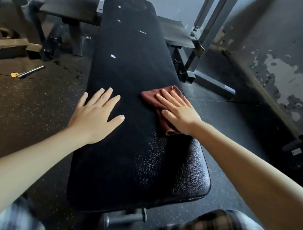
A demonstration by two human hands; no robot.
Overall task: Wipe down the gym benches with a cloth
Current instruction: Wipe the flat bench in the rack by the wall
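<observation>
Presently pressing cloth (150, 97) at bench (133, 66) right edge, right hand (179, 112) fingers straight. Bracing left edge, left hand (96, 112) spread flat. Seemingly midway; far flecked half outstanding.

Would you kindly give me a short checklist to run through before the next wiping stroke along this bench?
1. Grip on the cloth: the right hand lies flat on the cloth, fingers straight. Ok.
2. Cloth placement: it lies on the bench pad, near the right edge. Ok.
3. Bracing: the left hand rests flat on the pad, apart from the cloth. Ok.
4. Path ahead: white flecks dot the far part of the pad, not yet wiped. Not ok.
5. Cloth dampness and cleanliness: cannot tell.
</observation>
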